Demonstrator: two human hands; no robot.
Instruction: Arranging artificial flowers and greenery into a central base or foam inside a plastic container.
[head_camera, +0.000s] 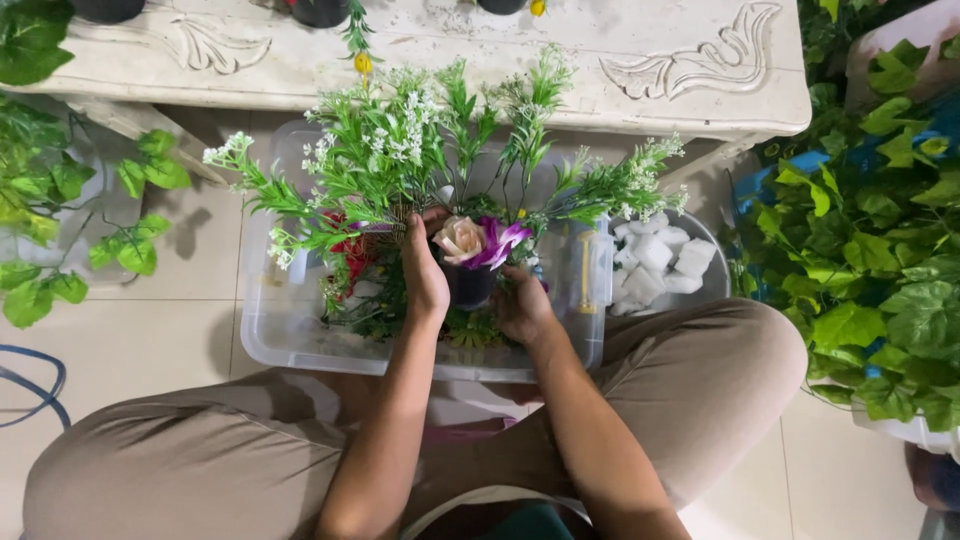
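While the left hand (424, 275) is gripping the greenery stems (400, 160), the right hand (520, 305) is cupping the dark pot (470, 285) over the clear plastic bin (300, 350); pink rose (460, 240) and purple flower (503, 240) already set; white foam blocks (655, 265) lying unused alongside.

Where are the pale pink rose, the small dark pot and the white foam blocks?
pale pink rose (460, 239), head view, on the middle of its petals.
small dark pot (470, 285), head view, on its front wall between the hands.
white foam blocks (655, 262), head view, on a middle block.
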